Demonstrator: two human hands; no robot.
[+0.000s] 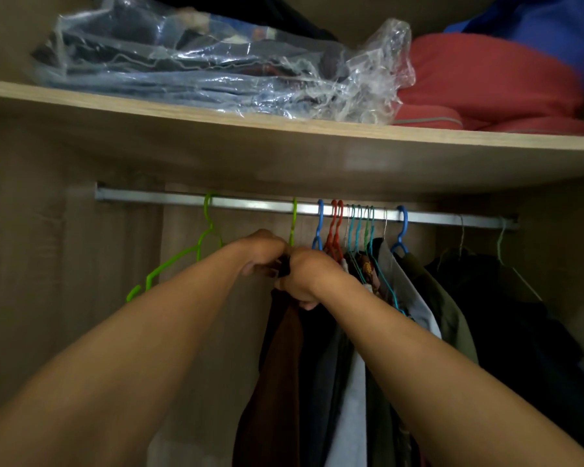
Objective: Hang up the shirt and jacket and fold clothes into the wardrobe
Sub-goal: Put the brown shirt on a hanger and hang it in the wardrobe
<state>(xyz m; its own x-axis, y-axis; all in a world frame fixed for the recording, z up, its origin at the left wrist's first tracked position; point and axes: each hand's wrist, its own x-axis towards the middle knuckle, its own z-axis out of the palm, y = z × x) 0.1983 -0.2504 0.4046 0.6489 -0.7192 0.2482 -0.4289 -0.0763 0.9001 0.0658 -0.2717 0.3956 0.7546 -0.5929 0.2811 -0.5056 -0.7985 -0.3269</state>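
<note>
Under rail (250,206), dark garment (285,267) gripped between left hand (263,251), right hand (301,278).

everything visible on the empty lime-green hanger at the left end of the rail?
The lime-green hanger looks like thin moulded plastic and carries no garment. Its hook sits over the metal rail, leftmost and apart from the other hangers. One notched arm slopes down-left to an upturned tip; the other side is hidden behind the left hand and wrist. Contact with that hand cannot be told.
</note>
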